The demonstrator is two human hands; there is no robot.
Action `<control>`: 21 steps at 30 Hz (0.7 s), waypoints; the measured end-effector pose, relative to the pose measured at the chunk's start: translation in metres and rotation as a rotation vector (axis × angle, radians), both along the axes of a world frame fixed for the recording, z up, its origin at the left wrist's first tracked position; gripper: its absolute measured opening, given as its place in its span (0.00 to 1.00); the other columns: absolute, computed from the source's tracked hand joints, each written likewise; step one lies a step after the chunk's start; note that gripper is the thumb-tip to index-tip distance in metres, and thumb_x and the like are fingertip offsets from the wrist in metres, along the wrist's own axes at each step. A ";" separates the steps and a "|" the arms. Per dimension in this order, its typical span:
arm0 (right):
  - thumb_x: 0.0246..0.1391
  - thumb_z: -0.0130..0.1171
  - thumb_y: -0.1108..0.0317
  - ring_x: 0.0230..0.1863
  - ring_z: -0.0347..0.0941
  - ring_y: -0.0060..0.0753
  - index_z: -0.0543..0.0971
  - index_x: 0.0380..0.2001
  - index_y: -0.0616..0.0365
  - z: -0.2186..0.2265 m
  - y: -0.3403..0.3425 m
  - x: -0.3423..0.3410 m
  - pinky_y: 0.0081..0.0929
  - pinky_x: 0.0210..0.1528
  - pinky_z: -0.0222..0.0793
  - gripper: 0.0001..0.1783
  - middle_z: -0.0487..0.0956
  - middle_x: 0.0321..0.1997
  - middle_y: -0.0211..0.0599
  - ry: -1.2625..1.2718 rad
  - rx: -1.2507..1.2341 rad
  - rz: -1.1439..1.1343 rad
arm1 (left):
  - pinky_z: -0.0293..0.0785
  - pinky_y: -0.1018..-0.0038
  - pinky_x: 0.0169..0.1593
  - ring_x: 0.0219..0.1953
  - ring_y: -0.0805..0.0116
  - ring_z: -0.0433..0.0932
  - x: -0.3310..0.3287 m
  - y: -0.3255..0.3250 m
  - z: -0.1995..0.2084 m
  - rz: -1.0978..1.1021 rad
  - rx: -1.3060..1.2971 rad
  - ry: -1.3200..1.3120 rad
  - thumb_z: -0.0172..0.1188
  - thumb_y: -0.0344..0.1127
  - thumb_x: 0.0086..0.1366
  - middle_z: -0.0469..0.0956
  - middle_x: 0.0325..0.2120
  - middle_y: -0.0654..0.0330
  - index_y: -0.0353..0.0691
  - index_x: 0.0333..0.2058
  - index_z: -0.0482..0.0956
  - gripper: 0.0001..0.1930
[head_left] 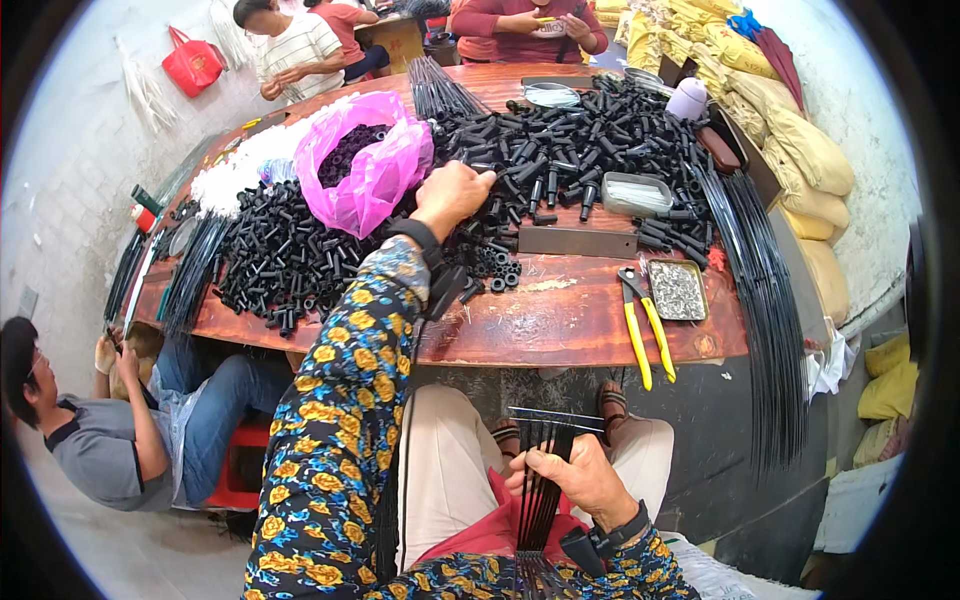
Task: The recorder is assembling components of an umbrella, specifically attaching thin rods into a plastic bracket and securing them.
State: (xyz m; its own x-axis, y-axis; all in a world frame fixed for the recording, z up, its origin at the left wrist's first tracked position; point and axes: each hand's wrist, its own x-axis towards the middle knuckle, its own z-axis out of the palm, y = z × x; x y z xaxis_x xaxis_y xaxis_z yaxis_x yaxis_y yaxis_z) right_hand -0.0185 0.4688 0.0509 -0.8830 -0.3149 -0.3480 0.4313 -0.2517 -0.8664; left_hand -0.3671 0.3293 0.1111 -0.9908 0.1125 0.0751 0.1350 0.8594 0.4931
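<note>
My left hand (453,196) reaches across the table to the heap of black plastic tubes (530,150). Its fingers are curled and pressed together at the heap, and whatever they pinch is hidden. Low over my lap, my right hand (575,477) is closed around a fanned bundle of thin black rods (538,500). A thin, light-coloured rod or wire (555,418) lies across the bundle's upper end. Beside my left hand stands an open pink plastic bag (385,185) with small black parts inside. Small black rings (495,268) lie just below that hand.
Yellow-handled pliers (648,325) and a tin of small metal pieces (677,290) lie near the table's front edge (560,345). Long black rods (765,320) overhang at right. A clear box (637,195) sits among the tubes. A co-worker (110,440) sits at left; others work across the table.
</note>
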 end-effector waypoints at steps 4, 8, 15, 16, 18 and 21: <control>0.62 0.56 0.63 0.31 0.81 0.29 0.80 0.38 0.71 0.003 0.000 -0.003 0.26 0.35 0.79 0.17 0.83 0.31 0.45 -0.039 -0.026 -0.042 | 0.74 0.57 0.46 0.41 0.45 0.81 -0.010 0.005 -0.015 0.010 -0.063 0.121 0.63 0.60 0.55 0.82 0.34 0.43 0.38 0.32 0.85 0.26; 0.62 0.56 0.63 0.31 0.81 0.29 0.80 0.37 0.71 -0.002 -0.003 -0.008 0.26 0.35 0.79 0.17 0.83 0.31 0.44 -0.010 -0.025 -0.006 | 0.78 0.65 0.34 0.30 0.58 0.83 0.001 -0.021 0.002 0.010 0.031 0.196 0.69 0.50 0.53 0.83 0.27 0.50 0.39 0.31 0.85 0.18; 0.62 0.56 0.60 0.29 0.80 0.25 0.81 0.36 0.68 0.000 -0.001 -0.006 0.22 0.33 0.76 0.18 0.84 0.30 0.41 0.050 0.029 0.028 | 0.80 0.77 0.26 0.24 0.73 0.76 0.075 -0.091 0.031 -0.089 0.892 0.021 0.54 0.21 0.55 0.74 0.30 0.60 0.36 0.60 0.66 0.30; 0.62 0.56 0.60 0.29 0.80 0.24 0.81 0.36 0.68 0.001 -0.002 -0.006 0.22 0.33 0.76 0.17 0.84 0.30 0.40 0.084 0.049 0.050 | 0.76 0.80 0.22 0.19 0.76 0.72 0.086 -0.095 0.025 -0.017 0.972 0.040 0.53 0.20 0.53 0.74 0.27 0.62 0.31 0.57 0.69 0.28; 0.62 0.56 0.60 0.29 0.79 0.24 0.82 0.36 0.67 0.005 -0.005 -0.005 0.22 0.33 0.76 0.17 0.84 0.29 0.40 0.087 0.033 0.056 | 0.69 0.82 0.18 0.16 0.78 0.68 0.086 -0.117 0.003 0.030 0.877 -0.065 0.53 0.21 0.52 0.73 0.23 0.64 0.31 0.54 0.72 0.27; 0.62 0.56 0.60 0.29 0.80 0.24 0.82 0.36 0.68 0.007 -0.008 -0.004 0.22 0.34 0.76 0.17 0.84 0.29 0.39 0.078 0.007 0.080 | 0.68 0.78 0.27 0.24 0.78 0.72 0.085 -0.104 -0.025 0.107 0.735 0.054 0.54 0.25 0.50 0.79 0.26 0.58 0.26 0.46 0.79 0.21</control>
